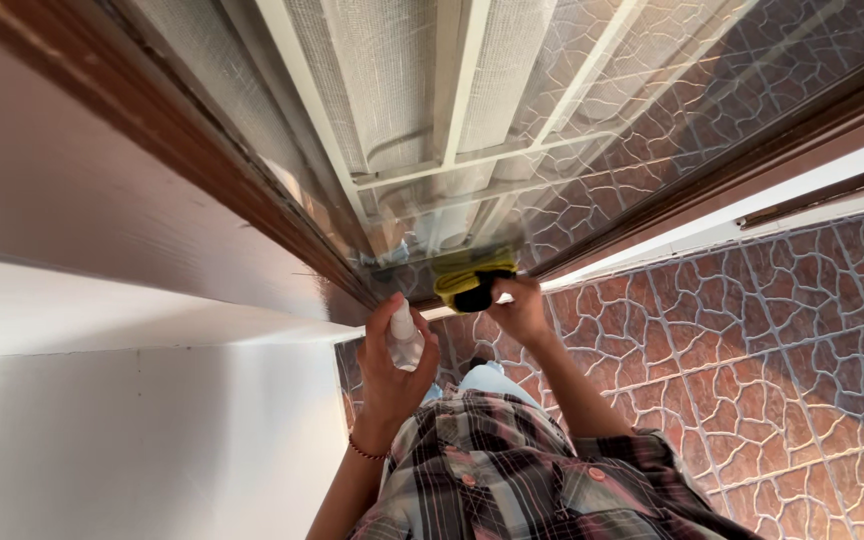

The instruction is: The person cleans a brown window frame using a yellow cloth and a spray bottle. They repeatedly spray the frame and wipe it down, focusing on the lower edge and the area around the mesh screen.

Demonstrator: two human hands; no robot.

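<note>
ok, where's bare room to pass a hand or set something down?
Free: the tiled floor right of the right hand, and the glass pane above the yellow cloth. Crowded: the pane's bottom corner by the wooden frame, where the cloth, the left hand and its spray bottle bunch together.

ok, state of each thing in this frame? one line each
small clear plastic spray bottle: held in left hand, nozzle toward the glass
folded yellow and black cloth: pressed on the glass by right hand
brown-framed glass window pane: shut, reflecting the patterned tiles
white metal window grille: behind the glass, in place
</note>
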